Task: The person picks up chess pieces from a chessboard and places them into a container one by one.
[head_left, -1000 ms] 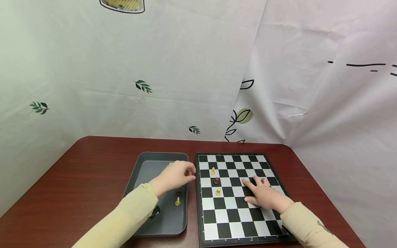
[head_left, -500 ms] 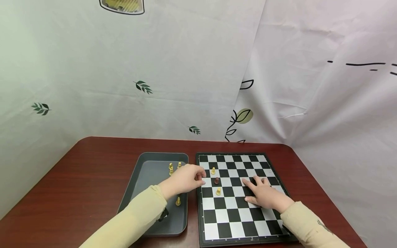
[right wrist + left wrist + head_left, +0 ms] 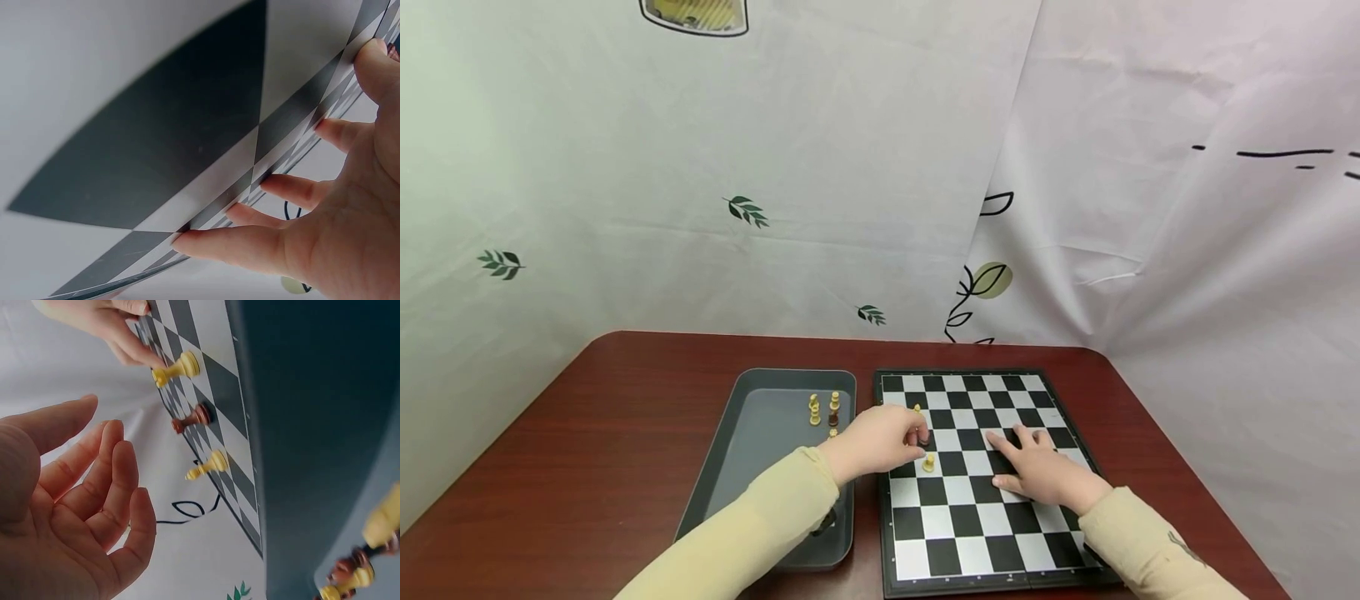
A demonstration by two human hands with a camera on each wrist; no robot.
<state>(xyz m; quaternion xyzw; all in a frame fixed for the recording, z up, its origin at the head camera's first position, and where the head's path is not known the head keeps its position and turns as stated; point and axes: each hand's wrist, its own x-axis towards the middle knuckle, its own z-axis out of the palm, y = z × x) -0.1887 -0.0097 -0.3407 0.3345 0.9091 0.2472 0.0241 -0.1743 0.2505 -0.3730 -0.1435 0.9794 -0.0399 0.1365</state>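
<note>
My left hand point(image 3: 883, 437) reaches over the left side of the chessboard point(image 3: 921, 590). Its fingers are loosely bent, and the left wrist view shows a gap between thumb and fingers with nothing held. A brown chess piece point(image 3: 192, 419) stands between two yellow ones, the near yellow chess piece point(image 3: 178, 369) and the far yellow chess piece point(image 3: 209, 464). In the head view my left fingertips partly cover the brown piece. My right hand point(image 3: 1045, 475) rests on the right half of the board, fingers spread, fingertips touching the squares.
Left of the board lies a grey tray point(image 3: 741, 417) with several pieces in it, among them a yellow chess piece point(image 3: 815, 414) and a brown chess piece point(image 3: 833, 418). My left forearm crosses the tray. Both stand on a dark red table point(image 3: 617, 417), with a patterned cloth point(image 3: 820, 167) behind.
My left hand has moved right, from over the tray's right edge to the brown piece on the board. More pieces in the tray have come into view. My right hand has stayed put.
</note>
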